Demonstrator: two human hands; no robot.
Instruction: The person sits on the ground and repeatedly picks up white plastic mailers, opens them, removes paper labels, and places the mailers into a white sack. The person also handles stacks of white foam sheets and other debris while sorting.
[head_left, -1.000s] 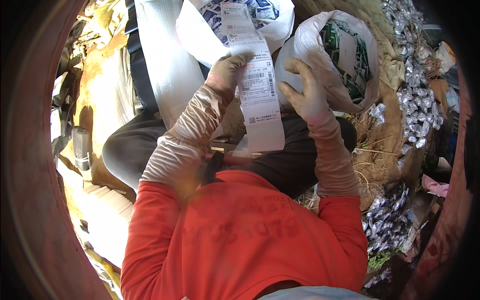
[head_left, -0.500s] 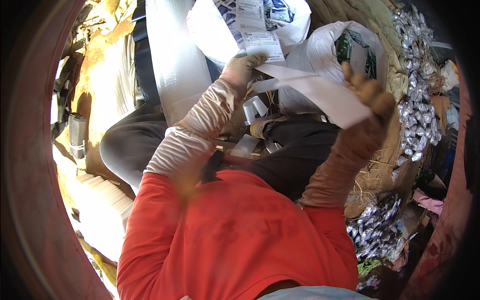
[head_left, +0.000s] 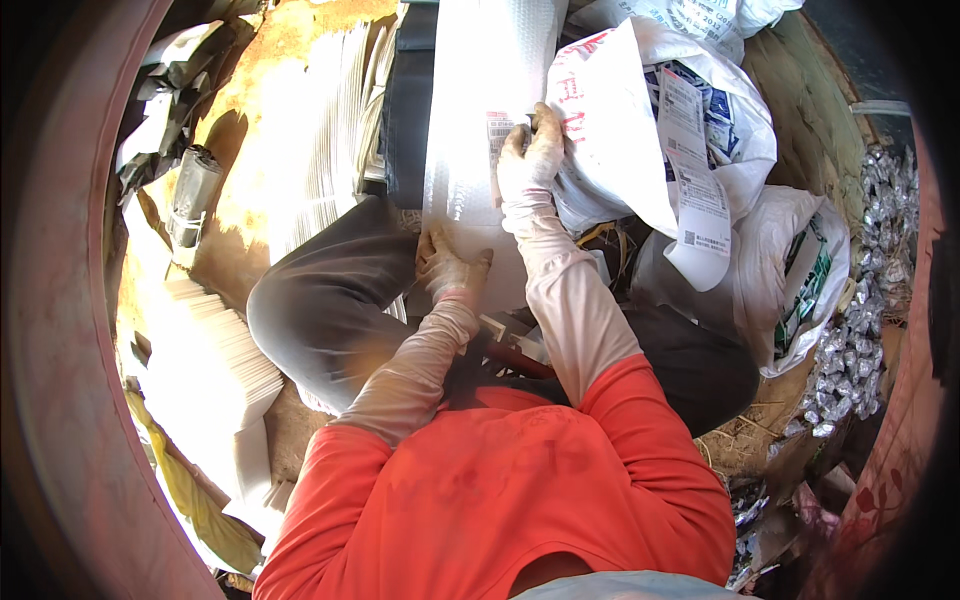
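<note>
Sunlit bare ground (head_left: pixel 295 430) spreads out around your crossed legs, its right side in shade. Over the middle of it, pointing away from you, lies a long white bubble-wrap piece (head_left: pixel 480 60), its near end between your knees. Close by its right edge bulges a white sack (head_left: pixel 610 135) with large red lettering; beyond that shows another white bag (head_left: pixel 680 25) bearing blue print. Nearer your right knee leans a paler sack (head_left: pixel 745 275), mouth turned toward the ground's right edge, where silvery clusters (head_left: pixel 842 375) are heaped. Off the wrap's left edge you have a black sheet (head_left: pixel 411 110), then a stack of pale strips (head_left: pixel 325 150); a second stack (head_left: pixel 205 370) and a yellow cloth (head_left: pixel 190 490) sit toward the near left, with a grey roll (head_left: pixel 192 200) farther up. Your left hand (head_left: pixel 452 268) rests by the wrap's near left corner, thumb spread from the fingers. Your right hand (head_left: pixel 530 155) bends its fingers near the right edge; whether they pinch anything, you cannot tell. A printed label strip (head_left: pixel 700 195) drapes over the lettered sack's mouth, across blue-and-white packets (head_left: pixel 720 125). Green packets (head_left: pixel 812 285) fill the paler sack. Beside your right fingers, partly hidden, one printed label (head_left: pixel 497 135) lies on the wrap.
</note>
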